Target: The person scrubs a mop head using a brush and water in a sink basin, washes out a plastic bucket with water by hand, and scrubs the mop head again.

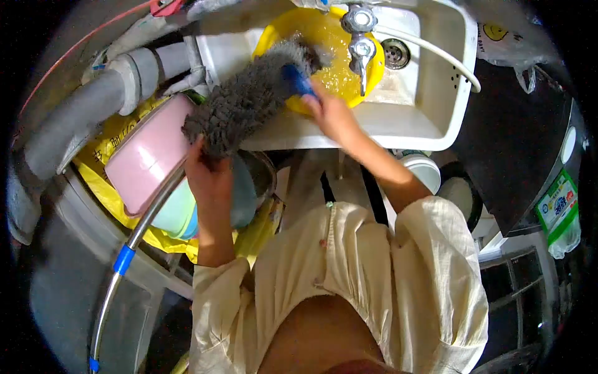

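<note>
A grey, shaggy mop head (240,103) slants across the front left of the sink, its far end over a yellow basin (377,75) with water in it. My left hand (208,171) is closed on the mop at the near end of the shaggy head. From there a curved metal mop pole (138,232) with blue bands runs down to the lower left. In my right hand (333,115) is a blue brush (298,81), pressed against the mop head's right side. The brush's underside is hidden, and the far tip of the mop is blurred.
The white sink (430,118) has a metal tap (361,47) over the basin and a drain (395,54) at right. Left of the sink are a pink tub (149,159) and a thick grey pipe (93,115). A dark counter (511,137) stands at right.
</note>
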Motion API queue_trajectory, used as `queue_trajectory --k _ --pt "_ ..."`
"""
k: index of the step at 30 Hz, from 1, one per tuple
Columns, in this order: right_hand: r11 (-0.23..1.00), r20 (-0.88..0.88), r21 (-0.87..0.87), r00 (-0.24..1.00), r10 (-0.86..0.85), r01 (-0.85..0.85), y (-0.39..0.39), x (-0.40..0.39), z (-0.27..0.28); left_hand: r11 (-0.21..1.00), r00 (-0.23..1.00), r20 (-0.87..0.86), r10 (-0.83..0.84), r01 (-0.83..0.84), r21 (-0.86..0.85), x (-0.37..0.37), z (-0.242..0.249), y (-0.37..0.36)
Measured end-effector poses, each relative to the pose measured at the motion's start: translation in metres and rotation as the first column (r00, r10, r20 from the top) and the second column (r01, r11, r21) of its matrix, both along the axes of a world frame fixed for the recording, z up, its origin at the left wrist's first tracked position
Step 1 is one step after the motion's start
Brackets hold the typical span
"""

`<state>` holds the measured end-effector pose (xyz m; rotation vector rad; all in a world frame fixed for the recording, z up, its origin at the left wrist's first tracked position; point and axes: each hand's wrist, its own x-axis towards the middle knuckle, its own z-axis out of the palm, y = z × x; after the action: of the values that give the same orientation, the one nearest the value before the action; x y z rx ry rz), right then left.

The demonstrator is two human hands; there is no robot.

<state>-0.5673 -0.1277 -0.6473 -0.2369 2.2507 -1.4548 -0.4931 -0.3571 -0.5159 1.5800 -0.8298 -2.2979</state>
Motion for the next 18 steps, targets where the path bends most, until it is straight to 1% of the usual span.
queue_trajectory --k 1,2,4,5,6,7,8,9,10,11,12,13,14,15,16,17,18 --pt "0.987 -0.067 -0.153 0.997 0.048 -0.058 0.000 0.007 0.042 1.000 1.000 0.016 0.006 -0.006 0.009 0.001 0.002 0.003" --pt "0.986 -0.151 -0.084 0.980 0.129 -0.143 -0.002 0.013 0.068 1.000 1.000 0.019 -0.005 0.005 0.009 -0.007 0.006 0.003" --pt "0.983 -0.332 -0.019 0.929 0.166 -0.182 0.001 -0.001 0.070 1.000 1.000 0.023 -0.017 0.017 -0.002 -0.009 0.009 -0.001" --pt "0.986 -0.077 0.063 0.985 0.157 -0.152 0.011 -0.023 0.026 0.839 0.901 0.211 -0.379 0.431 -0.333 -0.006 0.009 -0.002" --pt "0.987 -0.022 0.124 0.994 0.104 -0.101 0.023 -0.034 -0.033 0.654 0.784 0.342 -0.518 0.621 -0.433 -0.004 0.009 -0.002" --pt "0.981 0.032 0.185 0.998 0.049 -0.054 0.035 -0.046 -0.092 0.422 0.651 0.489 -0.581 0.754 -0.503 -0.002 0.010 -0.001" --pt "0.966 -0.072 0.258 0.997 0.039 -0.019 0.039 -0.050 -0.118 0.552 0.741 0.380 -0.554 0.668 -0.499 -0.005 0.009 0.000" --pt "0.943 -0.174 0.330 0.984 0.030 0.029 0.044 -0.054 -0.144 0.610 0.779 0.327 -0.535 0.624 -0.488 -0.006 0.008 0.001" --pt "0.904 -0.277 0.428 0.953 0.123 0.008 0.046 -0.055 -0.179 0.666 0.815 0.275 -0.511 0.577 -0.473 -0.008 0.008 0.001" --pt "0.852 -0.372 0.523 0.903 0.214 0.014 0.042 -0.063 -0.185 0.721 0.839 0.213 -0.500 0.540 -0.434 -0.009 0.008 0.001" --pt "0.875 -0.316 0.484 0.936 0.153 0.021 0.043 -0.061 -0.188 0.750 0.853 0.184 -0.489 0.519 -0.410 -0.006 0.010 0.001" --pt "0.908 -0.258 0.416 0.965 0.057 0.057 0.046 -0.058 -0.190 0.778 0.866 0.156 -0.475 0.496 -0.385 -0.003 0.011 0.001" --pt "0.928 -0.209 0.360 0.978 -0.019 0.095 0.045 -0.062 -0.182 0.787 0.867 0.149 -0.475 0.494 -0.370 0.000 0.011 0.000" --pt "0.943 -0.197 0.299 0.976 -0.089 0.146 0.043 -0.062 -0.181 0.797 0.869 0.146 -0.472 0.492 -0.349 0.005 0.010 -0.001" --pt "0.952 -0.242 0.198 0.953 -0.184 0.234 0.040 -0.060 -0.185 0.798 0.869 0.149 -0.472 0.493 -0.347 0.008 0.011 -0.002" --pt "0.932 -0.261 -0.008 0.899 -0.352 0.363 0.036 -0.056 -0.193 0.876 0.911 0.120 -0.394 0.411 -0.251 0.012 0.013 -0.002" --pt "0.917 -0.404 0.187 0.878 -0.256 0.354 0.029 -0.063 -0.158 0.936 0.945 0.112 -0.306 0.320 -0.145 0.020 0.015 -0.002"
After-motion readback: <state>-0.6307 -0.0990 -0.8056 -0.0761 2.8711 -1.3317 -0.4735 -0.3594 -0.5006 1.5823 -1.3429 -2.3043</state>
